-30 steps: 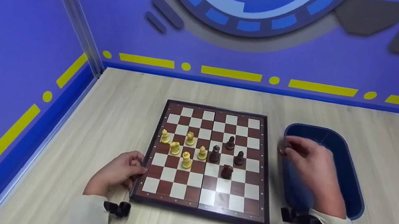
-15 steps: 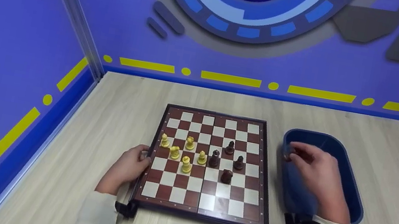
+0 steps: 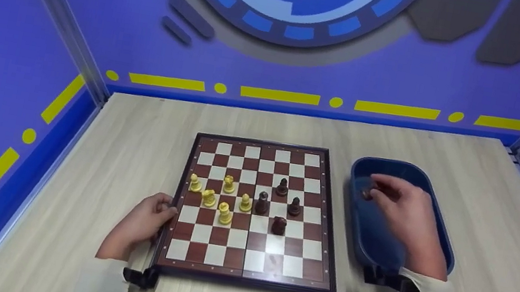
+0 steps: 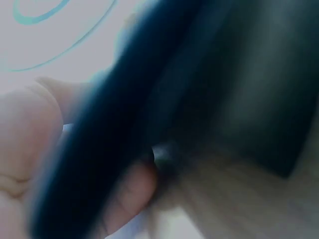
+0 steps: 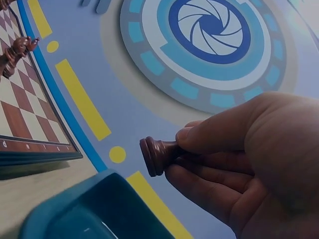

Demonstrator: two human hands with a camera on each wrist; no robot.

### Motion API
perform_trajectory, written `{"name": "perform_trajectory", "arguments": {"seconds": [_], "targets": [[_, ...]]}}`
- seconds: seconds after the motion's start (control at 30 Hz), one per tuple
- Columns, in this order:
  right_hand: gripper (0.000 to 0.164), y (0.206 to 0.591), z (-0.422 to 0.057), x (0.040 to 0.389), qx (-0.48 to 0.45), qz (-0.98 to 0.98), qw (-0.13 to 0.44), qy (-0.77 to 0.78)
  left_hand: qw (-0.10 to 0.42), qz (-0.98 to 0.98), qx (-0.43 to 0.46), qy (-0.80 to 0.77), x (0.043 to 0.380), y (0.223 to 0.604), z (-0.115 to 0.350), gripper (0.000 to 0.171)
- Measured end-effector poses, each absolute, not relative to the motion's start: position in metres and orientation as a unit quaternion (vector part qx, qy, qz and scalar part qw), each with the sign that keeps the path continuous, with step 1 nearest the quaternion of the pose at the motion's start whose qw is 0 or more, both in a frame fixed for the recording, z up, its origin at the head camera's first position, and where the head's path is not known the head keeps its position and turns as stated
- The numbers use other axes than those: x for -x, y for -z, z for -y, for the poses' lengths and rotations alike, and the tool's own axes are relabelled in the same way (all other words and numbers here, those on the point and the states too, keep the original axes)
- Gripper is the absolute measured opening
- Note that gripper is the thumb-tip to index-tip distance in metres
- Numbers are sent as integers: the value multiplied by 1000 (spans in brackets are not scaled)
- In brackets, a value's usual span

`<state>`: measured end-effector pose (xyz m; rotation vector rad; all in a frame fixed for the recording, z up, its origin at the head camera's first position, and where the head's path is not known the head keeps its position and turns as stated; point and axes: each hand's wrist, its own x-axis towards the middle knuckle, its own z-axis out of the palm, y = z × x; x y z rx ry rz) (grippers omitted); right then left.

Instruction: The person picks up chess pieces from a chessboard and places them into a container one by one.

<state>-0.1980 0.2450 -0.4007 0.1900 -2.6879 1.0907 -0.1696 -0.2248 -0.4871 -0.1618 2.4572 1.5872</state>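
In the head view, my right hand [image 3: 406, 212] is over the left part of a dark blue plastic tub [image 3: 378, 236]. Thumb and fingertips pinch a dark brown chess piece [image 5: 158, 155]; the right wrist view has its round base pointing left, and its top is hidden in the fingers. My left hand [image 3: 140, 218] grips the left edge of a chessboard [image 3: 285, 247], thumb at the rim and fingers curled beside it. Several yellow pieces, among them a knight [image 3: 208, 198], stand left of the board's fold. Several dark pieces, including another knight [image 3: 279, 226], stand right of it.
Board and tub lie side by side on a pale wooden table [image 3: 142, 146]. Blue printed panels [image 3: 275, 58] with yellow dashes enclose it behind and at both sides. Blurred dark shapes fill much of the left wrist view.
The right hand has carried the dark piece from the tub's left rim to over its inside. The left hand has slid slightly up the board's edge. The head view has shifted a little.
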Motion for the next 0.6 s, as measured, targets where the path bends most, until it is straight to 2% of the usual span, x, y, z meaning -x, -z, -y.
{"name": "perform_trajectory", "arguments": {"seconds": [0.6], "targets": [[29, 410, -261, 205, -52, 932, 87, -347, 133, -816, 45, -560, 168, 488, 230, 19]]}}
